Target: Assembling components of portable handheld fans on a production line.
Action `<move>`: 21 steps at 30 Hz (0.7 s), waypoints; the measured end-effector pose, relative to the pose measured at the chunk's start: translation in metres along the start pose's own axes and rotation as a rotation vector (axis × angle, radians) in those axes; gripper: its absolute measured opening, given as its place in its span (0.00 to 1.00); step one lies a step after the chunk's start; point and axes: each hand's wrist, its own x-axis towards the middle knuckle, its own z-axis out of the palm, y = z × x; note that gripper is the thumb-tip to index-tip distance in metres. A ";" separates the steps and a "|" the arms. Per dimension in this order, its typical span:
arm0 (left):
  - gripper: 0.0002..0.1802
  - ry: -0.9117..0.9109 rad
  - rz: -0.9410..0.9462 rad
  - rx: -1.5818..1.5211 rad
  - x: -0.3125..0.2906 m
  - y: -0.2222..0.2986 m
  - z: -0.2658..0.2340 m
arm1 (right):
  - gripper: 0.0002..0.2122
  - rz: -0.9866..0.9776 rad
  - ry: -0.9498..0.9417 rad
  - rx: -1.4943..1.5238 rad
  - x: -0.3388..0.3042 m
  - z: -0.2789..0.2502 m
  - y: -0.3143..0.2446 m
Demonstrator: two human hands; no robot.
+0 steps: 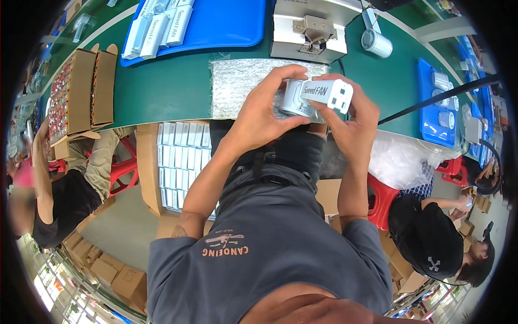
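In both hands, above the near edge of the green table [162, 89], is a white handheld fan [318, 93] with a round head and a boxy handle. My left hand [256, 113] curves round the head, thumb below and fingers above. My right hand [356, 121] grips the handle, whose end with small square openings faces right. Some right fingers are hidden behind it. Beneath the fan lies a silvery bubble-wrap sheet [234, 81]. Just beyond stands a metal fixture [313, 35] with a clamp-like block. Another similar fan [376, 43] lies to its right.
A blue tray [232, 29] with several white handle pieces [175, 24] sits far left. Cardboard trays of small parts [70, 97] stand left. Another blue tray [429, 121] holds round pieces at right. An open carton [148, 162] of white pieces is below the table. People sit on both sides.
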 end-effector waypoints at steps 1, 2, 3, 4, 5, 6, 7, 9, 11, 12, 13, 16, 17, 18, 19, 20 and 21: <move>0.42 0.000 0.001 -0.005 0.000 0.000 0.001 | 0.19 0.000 -0.001 -0.005 0.000 -0.001 -0.001; 0.42 0.002 0.002 0.007 0.001 0.001 0.001 | 0.20 -0.057 0.013 -0.022 0.000 -0.001 -0.004; 0.41 0.005 0.003 0.020 0.001 0.001 0.001 | 0.21 -0.114 0.027 -0.038 0.000 -0.001 -0.005; 0.41 0.010 0.000 0.016 0.001 0.000 0.002 | 0.21 -0.114 0.021 -0.040 0.000 -0.002 -0.005; 0.41 0.022 0.029 0.030 0.002 0.000 0.002 | 0.19 -0.159 -0.003 -0.092 0.000 -0.003 -0.004; 0.40 0.034 0.059 0.045 0.002 -0.001 0.003 | 0.18 -0.206 -0.028 -0.143 0.000 -0.003 -0.003; 0.40 0.039 0.056 0.043 0.002 -0.001 0.004 | 0.18 -0.206 -0.034 -0.142 -0.001 -0.003 -0.005; 0.40 0.033 0.078 0.050 0.002 -0.001 0.004 | 0.17 -0.179 -0.019 -0.146 -0.003 -0.002 -0.008; 0.38 0.042 0.099 0.055 0.002 0.000 0.005 | 0.17 -0.157 -0.025 -0.119 -0.004 -0.002 -0.005; 0.37 0.046 0.123 0.063 0.001 0.000 0.005 | 0.17 -0.135 -0.027 -0.091 -0.005 -0.003 -0.004; 0.37 0.049 0.122 0.062 0.002 -0.001 0.005 | 0.17 -0.137 -0.030 -0.091 -0.004 -0.004 -0.004; 0.33 0.075 0.162 0.071 0.002 -0.005 0.006 | 0.17 -0.077 -0.071 -0.054 -0.001 -0.007 -0.007; 0.32 0.083 0.146 0.070 0.003 -0.004 0.005 | 0.16 -0.080 -0.067 -0.100 0.000 -0.008 -0.010; 0.31 0.091 0.131 0.068 0.004 -0.003 0.005 | 0.16 -0.084 -0.064 -0.146 0.002 -0.009 -0.011; 0.31 0.090 0.136 0.068 0.006 -0.003 0.005 | 0.16 -0.087 -0.061 -0.149 0.003 -0.009 -0.009; 0.31 0.096 0.131 0.086 0.008 -0.004 0.005 | 0.15 -0.051 -0.061 -0.064 0.005 -0.010 -0.005; 0.31 0.102 0.127 0.105 0.010 -0.004 0.005 | 0.15 -0.017 -0.059 0.020 0.006 -0.010 -0.002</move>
